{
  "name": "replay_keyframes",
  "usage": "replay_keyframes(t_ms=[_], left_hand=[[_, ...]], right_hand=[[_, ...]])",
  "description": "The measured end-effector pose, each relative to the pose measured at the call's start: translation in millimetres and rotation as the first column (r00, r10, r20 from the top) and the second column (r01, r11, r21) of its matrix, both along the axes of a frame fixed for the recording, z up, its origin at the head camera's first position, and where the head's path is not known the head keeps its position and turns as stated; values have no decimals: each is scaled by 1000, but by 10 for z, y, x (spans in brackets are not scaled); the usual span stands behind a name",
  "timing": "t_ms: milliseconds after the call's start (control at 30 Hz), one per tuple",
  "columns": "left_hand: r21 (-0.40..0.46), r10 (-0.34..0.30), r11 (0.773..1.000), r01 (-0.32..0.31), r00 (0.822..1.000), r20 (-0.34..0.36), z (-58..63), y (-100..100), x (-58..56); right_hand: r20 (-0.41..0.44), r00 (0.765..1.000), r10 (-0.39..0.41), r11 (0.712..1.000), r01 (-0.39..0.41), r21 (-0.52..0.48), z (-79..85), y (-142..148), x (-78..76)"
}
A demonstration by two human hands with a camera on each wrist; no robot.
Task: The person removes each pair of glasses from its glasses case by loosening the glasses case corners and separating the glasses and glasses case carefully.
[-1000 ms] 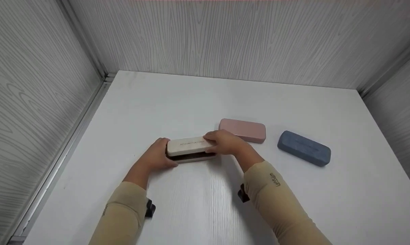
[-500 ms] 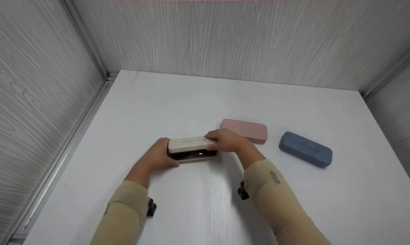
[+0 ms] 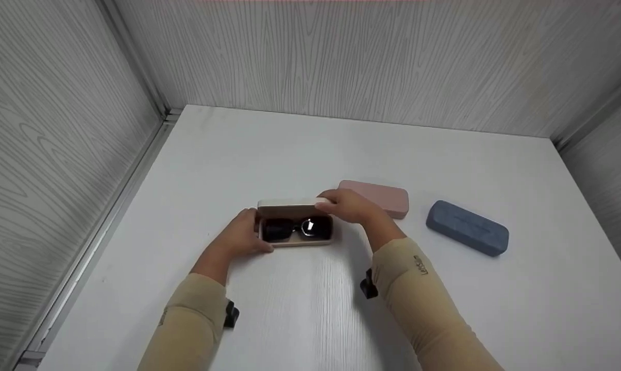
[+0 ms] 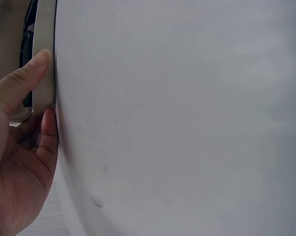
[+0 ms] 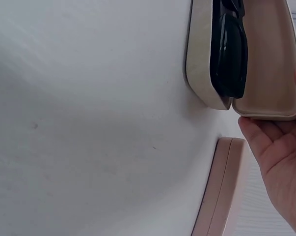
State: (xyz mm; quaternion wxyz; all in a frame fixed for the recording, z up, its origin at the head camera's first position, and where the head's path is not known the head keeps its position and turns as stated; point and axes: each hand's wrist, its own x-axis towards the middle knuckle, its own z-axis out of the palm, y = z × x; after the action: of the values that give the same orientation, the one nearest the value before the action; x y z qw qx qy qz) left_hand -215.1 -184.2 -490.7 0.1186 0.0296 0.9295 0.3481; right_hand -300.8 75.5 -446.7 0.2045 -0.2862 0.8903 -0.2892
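A cream glasses case (image 3: pixel 284 244) stands on the table with its lid (image 3: pixel 289 203) raised, showing a tan lining. Inside lie dark sunglasses (image 3: pixel 278 230), seen also in the right wrist view as a black lens (image 5: pixel 231 56). My left hand (image 3: pixel 238 235) grips the left end of the case's base, thumb at the front wall (image 4: pixel 43 91) in the left wrist view. My right hand (image 3: pixel 352 207) holds the lid at its right end. In the right wrist view its fingers (image 5: pixel 253 135) lie against the lid's end, thumb on the rim.
A pink glasses case (image 3: pixel 385 197), partly hidden by my right hand, lies just behind it. Farther right is a blue glasses case (image 3: pixel 467 228). The white table (image 3: pixel 289 154) is bounded by wood-grain panels (image 3: pixel 341 62) at the back and both sides.
My right hand has lifted the lid up and back from a narrow gap to wide open, bringing the sunglasses into view. My left hand has kept its hold on the base.
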Motion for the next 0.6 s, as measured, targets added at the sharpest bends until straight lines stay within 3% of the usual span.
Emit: replay_keyframes(t_ms=[167, 367, 600], left_hand=[[22, -11, 1000, 12, 1000, -27, -31, -18, -12], [42, -8, 999, 9, 1000, -22, -34, -16, -11], [-1, -2, 1000, 2, 1000, 4, -48, -24, -33]], right_hand=[[-2, 999, -45, 998, 45, -39, -33, -14, 26], [-62, 995, -82, 993, 77, -86, -54, -31, 48], [-122, 986, -111, 989, 97, -114, 7, -53, 78]])
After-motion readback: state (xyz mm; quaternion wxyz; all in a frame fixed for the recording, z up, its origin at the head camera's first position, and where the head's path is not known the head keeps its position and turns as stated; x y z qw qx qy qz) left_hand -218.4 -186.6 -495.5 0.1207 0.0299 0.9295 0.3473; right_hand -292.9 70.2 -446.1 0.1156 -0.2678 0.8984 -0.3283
